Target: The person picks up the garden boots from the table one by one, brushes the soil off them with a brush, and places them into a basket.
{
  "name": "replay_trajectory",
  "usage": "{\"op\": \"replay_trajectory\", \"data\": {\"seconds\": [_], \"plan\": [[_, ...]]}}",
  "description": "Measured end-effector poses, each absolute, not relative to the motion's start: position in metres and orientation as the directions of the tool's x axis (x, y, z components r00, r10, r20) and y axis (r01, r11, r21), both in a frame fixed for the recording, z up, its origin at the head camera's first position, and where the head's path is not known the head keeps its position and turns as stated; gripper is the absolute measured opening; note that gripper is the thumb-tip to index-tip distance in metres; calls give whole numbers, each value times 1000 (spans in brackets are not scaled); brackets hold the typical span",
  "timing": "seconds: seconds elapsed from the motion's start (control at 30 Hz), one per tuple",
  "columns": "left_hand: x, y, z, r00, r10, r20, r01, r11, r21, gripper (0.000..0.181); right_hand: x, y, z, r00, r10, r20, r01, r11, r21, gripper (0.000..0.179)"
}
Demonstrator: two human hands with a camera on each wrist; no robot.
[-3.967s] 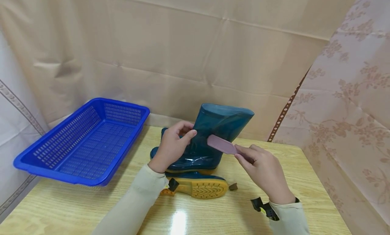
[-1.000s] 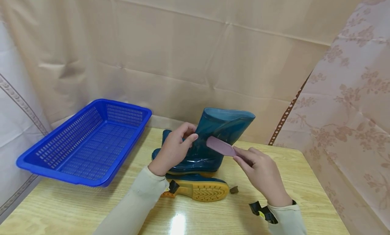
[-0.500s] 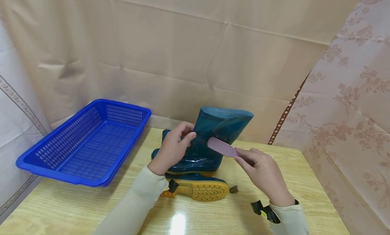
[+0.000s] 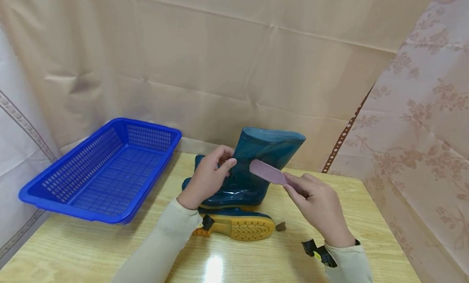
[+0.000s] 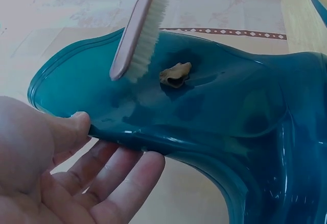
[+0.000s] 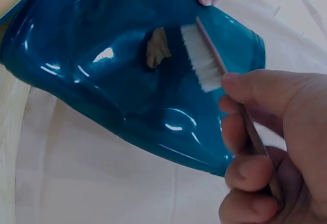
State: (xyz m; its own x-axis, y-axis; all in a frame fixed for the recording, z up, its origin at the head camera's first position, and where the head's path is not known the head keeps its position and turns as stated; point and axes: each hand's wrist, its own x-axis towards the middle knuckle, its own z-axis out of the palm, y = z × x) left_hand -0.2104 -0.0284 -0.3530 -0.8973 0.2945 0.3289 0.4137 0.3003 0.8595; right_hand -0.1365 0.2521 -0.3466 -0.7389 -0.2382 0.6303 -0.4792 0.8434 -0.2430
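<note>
A teal rubber boot (image 4: 242, 169) stands upright on the table, its wide top leaning right. My left hand (image 4: 210, 173) holds the shaft's left edge, with the thumb on the near side and fingers beneath in the left wrist view. In my right hand (image 4: 315, 199) is a scrub brush (image 4: 268, 172) with a pink back and white bristles, gripped by its handle. The bristles face the boot shaft, close beside a brown clump (image 5: 176, 75) stuck there. In the head view the brush hides that clump. Whether the bristles touch the boot I cannot tell.
A second teal boot with a yellow sole (image 4: 250, 228) lies on its side in front. Beside its toe is a small brown piece (image 4: 280, 227). To the left sits a blue plastic basket (image 4: 121, 218). Curtains (image 4: 205, 71) hang behind the wooden table (image 4: 351, 218).
The brush has shifted slightly up along the shaft over the last half second, staying in my right hand. My left hand keeps its hold, and the boot has barely moved.
</note>
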Motion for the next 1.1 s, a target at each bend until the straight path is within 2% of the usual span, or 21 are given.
{"op": "replay_trajectory", "data": {"seconds": [0.23, 0.57, 0.93, 1.1], "plan": [[-210, -27, -352, -881, 328, 341, 437, 286, 853, 18, -140, 245, -352, -715, -295, 634, -522, 828, -205, 32], [-210, -27, -352, -893, 315, 321, 412, 288, 864, 19, -136, 252, -348, -834, -220, 507, -389, 885, -255, 30], [-211, -29, -351, -901, 297, 315, 400, 292, 869, 20, -131, 258, -338, -870, -213, 444, -356, 895, -268, 29], [-211, -30, -352, -906, 291, 307, 389, 290, 874, 20, -131, 259, -339, -862, -229, 452, -374, 890, -262, 28]]}}
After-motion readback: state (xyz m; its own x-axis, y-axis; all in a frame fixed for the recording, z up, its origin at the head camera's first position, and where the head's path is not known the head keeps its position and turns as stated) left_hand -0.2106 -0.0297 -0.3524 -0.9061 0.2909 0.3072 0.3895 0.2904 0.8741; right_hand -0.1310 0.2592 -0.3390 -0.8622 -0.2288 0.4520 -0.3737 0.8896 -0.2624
